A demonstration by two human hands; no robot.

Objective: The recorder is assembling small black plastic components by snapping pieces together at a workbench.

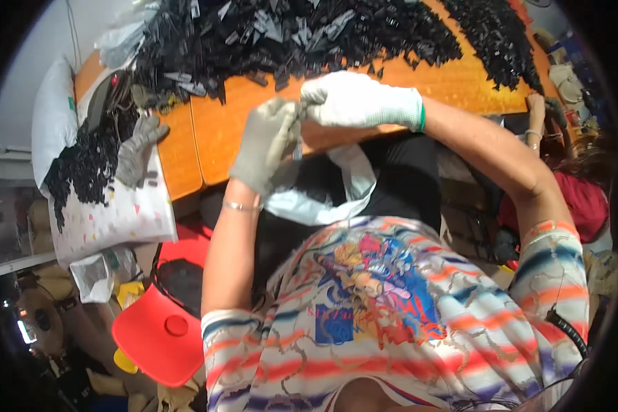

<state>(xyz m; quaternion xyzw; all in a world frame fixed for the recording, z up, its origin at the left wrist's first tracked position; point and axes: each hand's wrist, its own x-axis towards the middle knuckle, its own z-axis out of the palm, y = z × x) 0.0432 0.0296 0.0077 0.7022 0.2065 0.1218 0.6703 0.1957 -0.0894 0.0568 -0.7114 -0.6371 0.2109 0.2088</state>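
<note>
Work over the table (226, 130), IMO: your hands are at its near edge, and a dropped bit could slip past to the white loop (309, 209) on your lap, approx 5 o'clock from your fingers. The main pile (309, 41) of dark parts is at 12 o'clock, beyond your gloves.

Your R hand (360, 99) comes in from 3 o'clock, L hand (264, 147) from 7; fingers on both are curled in, tips meeting. Best to anchor w/ L, make small moves w/ R, & pinch lightly.

Can't tell what, if anything, is btwn the tips: too small/hidden. Nearest loose parts (281, 83) lie at 11 o'clock from the R fingertips, close but apart.
</note>
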